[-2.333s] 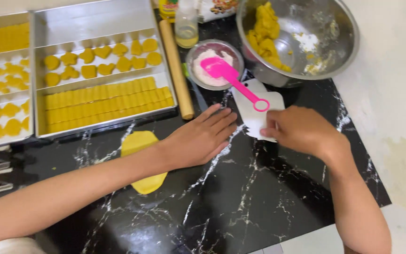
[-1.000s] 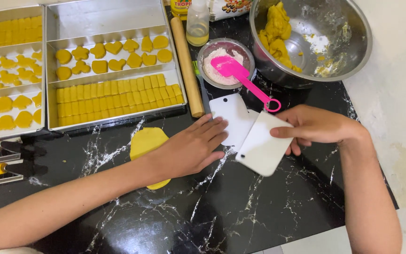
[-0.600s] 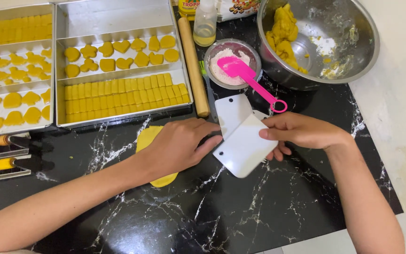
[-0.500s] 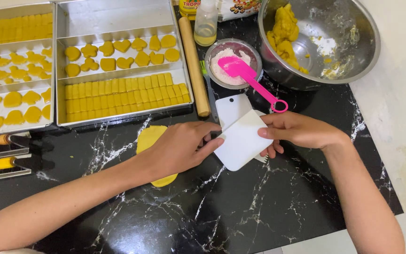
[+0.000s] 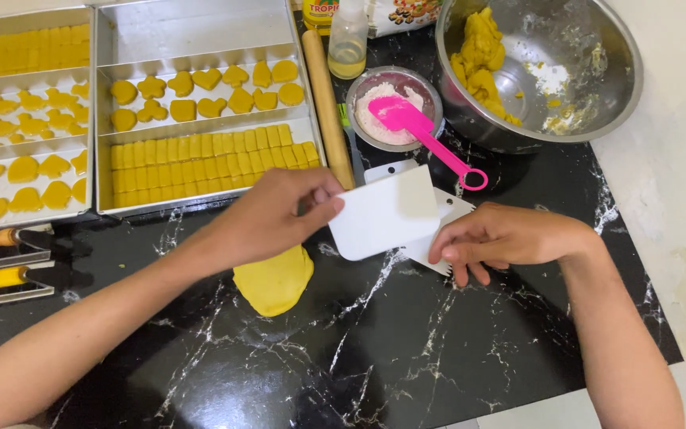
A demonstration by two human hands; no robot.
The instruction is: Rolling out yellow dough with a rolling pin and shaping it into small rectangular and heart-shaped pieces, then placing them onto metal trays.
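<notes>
Nearest you, a flattened yellow dough piece lies on the black marbled desk, just below your left hand. Your left fingers are pinched on the left edge of a white plastic scraper, holding it lifted. Your right hand sits just right of that scraper, its fingers curled and pressing down on a second white scraper with a toothed edge that lies partly under the first. Beyond your fingers, a wooden rolling pin lies beside a metal tray of yellow cut-out shapes and strips. Farther right, a pink spatula rests in a small bowl of flour, next to a large steel bowl holding dough lumps.
</notes>
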